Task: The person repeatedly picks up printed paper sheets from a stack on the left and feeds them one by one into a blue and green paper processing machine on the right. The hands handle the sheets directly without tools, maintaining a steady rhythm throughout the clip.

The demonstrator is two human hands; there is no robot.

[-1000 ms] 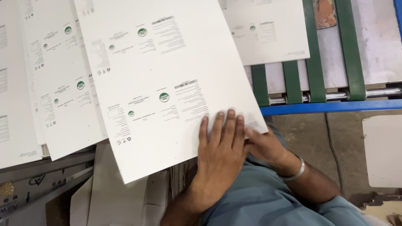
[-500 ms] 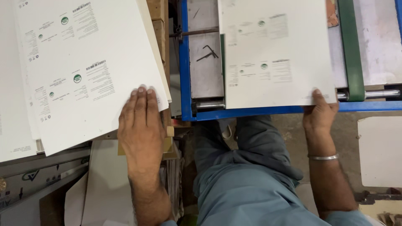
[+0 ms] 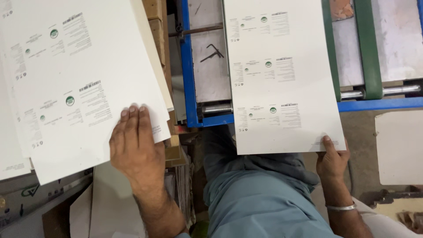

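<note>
My left hand [image 3: 136, 147] lies flat, fingers together, on the near corner of a stack of white printed sheets [image 3: 79, 79] at the left. My right hand [image 3: 332, 158], with a metal bangle on its wrist, grips the near right corner of a single white printed sheet [image 3: 282, 75]. That sheet reaches out over the blue-framed machine bed [image 3: 189, 70] and hangs past its front edge. The sheets carry small green round marks and blocks of fine print.
Green belts [image 3: 368, 48] and a metal roller [image 3: 387, 90] run across the machine at the right. A dark bent tool [image 3: 212, 52] lies on the grey plate. Brown cardboard pieces [image 3: 154, 17] stand between stack and machine. A white board [image 3: 398, 147] lies on the floor at the right.
A second ago both hands were together on the stack's corner. Since then my right hand has carried one sheet to the right onto the machine; my left hand stays on the stack.
</note>
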